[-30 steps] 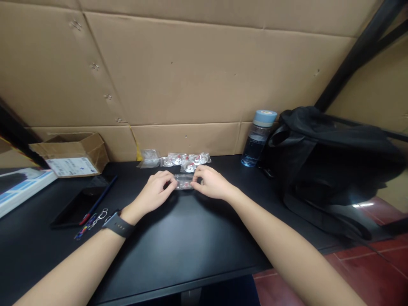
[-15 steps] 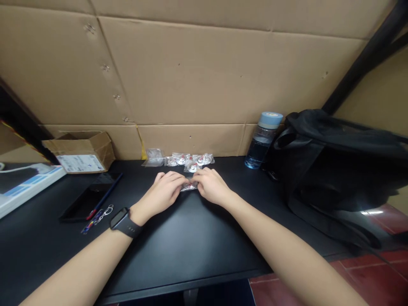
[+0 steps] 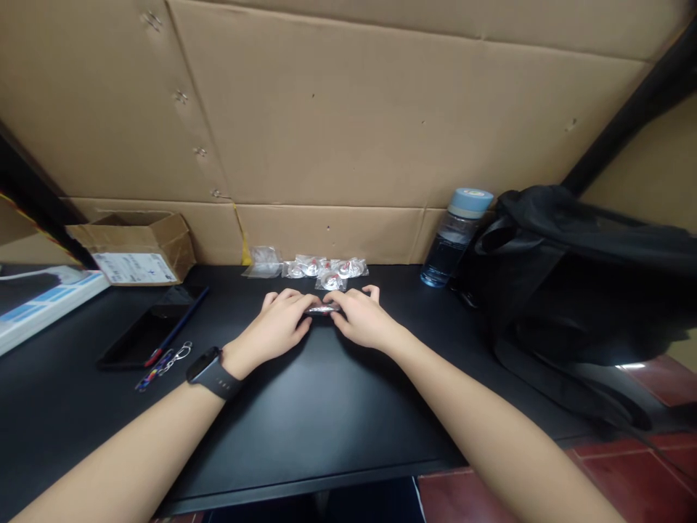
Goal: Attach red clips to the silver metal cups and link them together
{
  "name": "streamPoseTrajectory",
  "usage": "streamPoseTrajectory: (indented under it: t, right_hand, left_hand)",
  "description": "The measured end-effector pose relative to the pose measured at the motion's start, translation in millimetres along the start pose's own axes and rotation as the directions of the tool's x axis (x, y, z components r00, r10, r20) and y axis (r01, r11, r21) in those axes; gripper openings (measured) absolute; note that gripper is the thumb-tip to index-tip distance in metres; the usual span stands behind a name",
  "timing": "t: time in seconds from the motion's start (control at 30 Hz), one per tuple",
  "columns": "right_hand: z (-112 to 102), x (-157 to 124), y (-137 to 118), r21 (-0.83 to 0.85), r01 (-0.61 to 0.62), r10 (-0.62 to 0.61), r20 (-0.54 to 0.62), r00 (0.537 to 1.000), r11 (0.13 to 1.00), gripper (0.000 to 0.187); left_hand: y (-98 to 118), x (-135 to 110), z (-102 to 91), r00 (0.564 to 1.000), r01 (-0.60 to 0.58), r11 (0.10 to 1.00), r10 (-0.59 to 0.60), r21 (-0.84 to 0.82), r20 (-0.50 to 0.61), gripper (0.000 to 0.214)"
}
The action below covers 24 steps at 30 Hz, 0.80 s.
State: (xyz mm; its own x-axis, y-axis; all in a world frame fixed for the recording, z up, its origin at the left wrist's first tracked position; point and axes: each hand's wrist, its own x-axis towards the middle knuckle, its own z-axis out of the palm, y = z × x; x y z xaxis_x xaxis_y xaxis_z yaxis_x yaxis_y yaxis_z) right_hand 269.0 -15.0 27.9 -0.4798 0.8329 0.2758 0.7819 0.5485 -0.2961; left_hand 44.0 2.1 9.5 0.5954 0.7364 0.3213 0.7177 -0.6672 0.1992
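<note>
Between my two hands is a small clear plastic packet (image 3: 323,309) with something shiny and reddish in it; what exactly it holds I cannot make out. My left hand (image 3: 279,319) pinches its left end between thumb and fingers. The right end is pinched by my right hand (image 3: 360,317), one finger of which sticks up. Just beyond the hands lie several clear packets with round silvery pieces (image 3: 332,280) marked red. Left of these is a stack of flat clear plastic bags (image 3: 264,261).
An opened cardboard box (image 3: 136,250), a power strip (image 3: 49,305), a dark tablet-like slab (image 3: 155,327) and a keyring (image 3: 177,356) are on the left. A water bottle (image 3: 449,240) and a black bag (image 3: 577,283) stand at right. Cardboard (image 3: 353,131) walls the back of the black table (image 3: 316,414).
The packet between my hands has tipped and now shows as a thin, edge-on strip. My right hand's finger has lifted. The view has shifted slightly.
</note>
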Motion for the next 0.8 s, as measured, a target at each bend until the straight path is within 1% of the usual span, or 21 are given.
streamPoseTrajectory:
  t: [0.1,0.2,0.33,0.4,0.5,0.63,0.7,0.8]
  right_hand:
    - [-0.4,0.8,0.3,0.060,-0.019,0.018,0.008,1.000,0.998,0.023]
    - [0.7,0.6,2.0,0.077,-0.016,0.015,0.006,1.000,0.997,0.025]
    - [2.2,0.4,5.2,0.073,-0.017,0.016,0.013,1.000,0.997,0.042]
    - [2.1,0.8,6.2,0.062,-0.030,0.030,0.002,1.000,0.998,0.047]
    - [1.9,1.9,7.2,0.052,-0.056,0.058,-0.035,0.998,0.997,0.046]
    - [4.9,3.7,9.1,0.086,-0.139,0.144,-0.056,0.988,0.987,0.045]
    - [6.9,4.2,9.5,0.107,-0.168,0.174,-0.055,0.983,0.980,0.042]
    - [8.4,4.2,8.4,0.119,-0.170,0.178,-0.058,0.982,0.978,0.042]
  left_hand:
    - [-1.6,0.7,0.7,0.999,0.013,1.000,-0.013,0.005,-0.039,0.034]
    - [-1.8,0.7,0.8,0.997,0.032,0.999,-0.031,0.008,-0.073,0.039]
    - [-1.7,-0.2,3.2,0.993,0.058,0.998,-0.061,-0.034,-0.097,0.044]
    - [-1.3,-0.4,4.2,0.991,0.072,0.995,-0.079,-0.069,-0.107,0.044]
    - [0.8,0.3,3.4,0.985,0.122,0.978,-0.141,-0.167,-0.103,0.045]
    - [4.5,1.8,0.0,0.959,0.232,0.927,-0.268,-0.295,-0.090,0.049]
    - [5.1,2.1,-0.7,0.948,0.263,0.915,-0.303,-0.305,-0.093,0.049]
    - [4.7,1.9,-0.3,0.940,0.291,0.914,-0.328,-0.282,-0.095,0.048]
